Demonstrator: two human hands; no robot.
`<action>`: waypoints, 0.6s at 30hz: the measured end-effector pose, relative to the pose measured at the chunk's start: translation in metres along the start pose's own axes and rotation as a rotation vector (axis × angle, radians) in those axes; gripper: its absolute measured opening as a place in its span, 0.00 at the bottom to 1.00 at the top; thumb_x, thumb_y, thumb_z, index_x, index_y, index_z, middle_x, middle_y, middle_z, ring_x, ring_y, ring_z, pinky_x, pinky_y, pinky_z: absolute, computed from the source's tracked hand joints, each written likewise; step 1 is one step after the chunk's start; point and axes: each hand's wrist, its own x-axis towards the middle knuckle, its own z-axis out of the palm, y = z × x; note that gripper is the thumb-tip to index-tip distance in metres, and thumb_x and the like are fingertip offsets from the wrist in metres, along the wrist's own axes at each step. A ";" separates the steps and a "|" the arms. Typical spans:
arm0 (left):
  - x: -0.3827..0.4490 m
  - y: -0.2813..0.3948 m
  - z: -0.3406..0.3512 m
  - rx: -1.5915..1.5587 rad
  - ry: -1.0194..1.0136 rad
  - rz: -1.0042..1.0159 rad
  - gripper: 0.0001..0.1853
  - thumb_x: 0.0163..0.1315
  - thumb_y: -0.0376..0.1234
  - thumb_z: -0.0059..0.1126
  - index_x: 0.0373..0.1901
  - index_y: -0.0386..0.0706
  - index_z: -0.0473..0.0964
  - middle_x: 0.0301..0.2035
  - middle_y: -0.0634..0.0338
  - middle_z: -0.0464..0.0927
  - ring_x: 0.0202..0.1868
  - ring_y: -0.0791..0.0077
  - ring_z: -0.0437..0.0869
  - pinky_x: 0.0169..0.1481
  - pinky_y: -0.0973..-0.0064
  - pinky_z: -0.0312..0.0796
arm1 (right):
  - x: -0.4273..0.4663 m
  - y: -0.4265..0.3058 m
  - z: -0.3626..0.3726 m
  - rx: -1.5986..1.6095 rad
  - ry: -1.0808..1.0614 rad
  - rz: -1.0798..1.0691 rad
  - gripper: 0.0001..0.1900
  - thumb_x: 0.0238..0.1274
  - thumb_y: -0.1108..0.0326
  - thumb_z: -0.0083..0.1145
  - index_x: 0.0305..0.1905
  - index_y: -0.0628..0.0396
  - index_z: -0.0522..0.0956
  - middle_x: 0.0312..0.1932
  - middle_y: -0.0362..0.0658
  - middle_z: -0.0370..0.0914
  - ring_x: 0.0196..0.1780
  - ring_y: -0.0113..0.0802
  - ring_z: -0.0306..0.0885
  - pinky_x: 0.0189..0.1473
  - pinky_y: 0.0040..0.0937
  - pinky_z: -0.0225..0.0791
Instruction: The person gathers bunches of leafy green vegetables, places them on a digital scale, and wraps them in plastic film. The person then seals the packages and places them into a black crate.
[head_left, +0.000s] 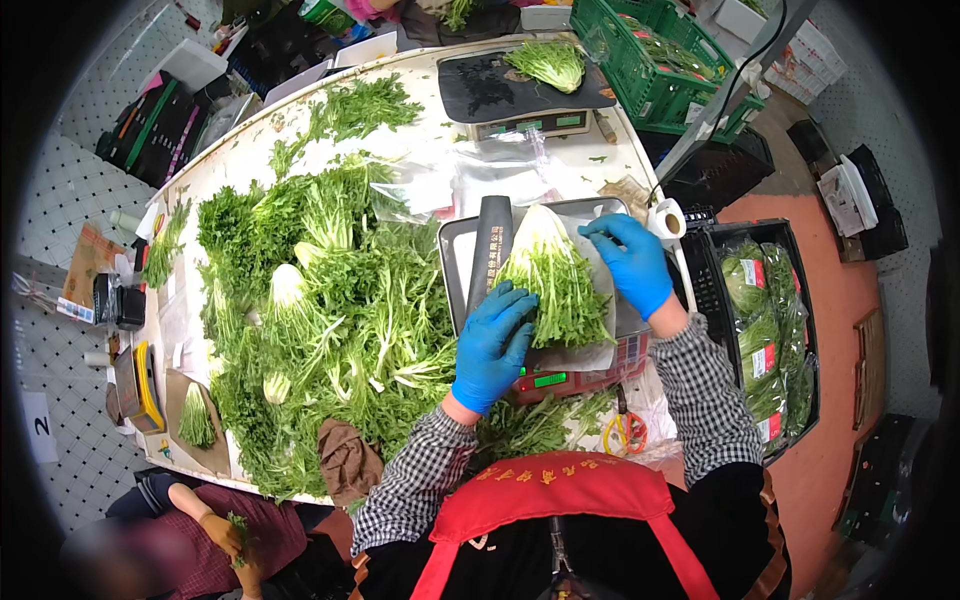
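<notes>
A head of frisée endive (559, 289), pale end away from me, lies on a clear plastic sheet (600, 356) over the metal tray (450, 247) of a red digital scale (592, 382). My left hand (495, 349), in a blue glove, rests at the head's lower left leaves with its fingers loosely bent. At the upper right of the head is my right hand (630, 259), also gloved, its thumb and fingertips close together by the sheet's edge; whether they pinch the plastic I cannot tell. A dark strip (491, 247) bearing writing lies across the tray's left part.
Loose greens (337, 300) are heaped left of the scale. Clear bags (480, 169) and a second scale (495, 86) lie beyond. Right of the table stand a tape roll (666, 219) and a black crate (802, 300) of packed greens. Scissors (626, 431) lie near me. Lower left, a co-worker (225, 525) handles greens.
</notes>
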 end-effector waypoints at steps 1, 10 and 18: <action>0.000 -0.001 0.000 -0.005 0.000 0.009 0.20 0.58 0.25 0.61 0.54 0.40 0.79 0.51 0.48 0.79 0.59 0.44 0.77 0.65 0.58 0.69 | 0.001 0.009 0.004 -0.019 -0.041 0.090 0.07 0.63 0.68 0.61 0.42 0.58 0.83 0.35 0.44 0.82 0.36 0.35 0.79 0.41 0.31 0.72; 0.016 0.020 -0.005 0.258 -0.139 0.097 0.24 0.61 0.34 0.62 0.60 0.44 0.76 0.44 0.50 0.77 0.51 0.48 0.77 0.57 0.57 0.70 | 0.013 0.036 0.022 0.186 -0.232 0.231 0.09 0.60 0.74 0.60 0.45 0.63 0.81 0.33 0.39 0.79 0.36 0.23 0.75 0.41 0.22 0.70; 0.011 0.016 0.008 0.399 -0.102 0.131 0.22 0.55 0.30 0.65 0.55 0.44 0.79 0.41 0.51 0.75 0.48 0.48 0.76 0.54 0.57 0.70 | 0.025 0.036 0.005 0.216 -0.425 0.226 0.11 0.59 0.78 0.58 0.46 0.61 0.85 0.42 0.44 0.84 0.45 0.28 0.80 0.51 0.25 0.73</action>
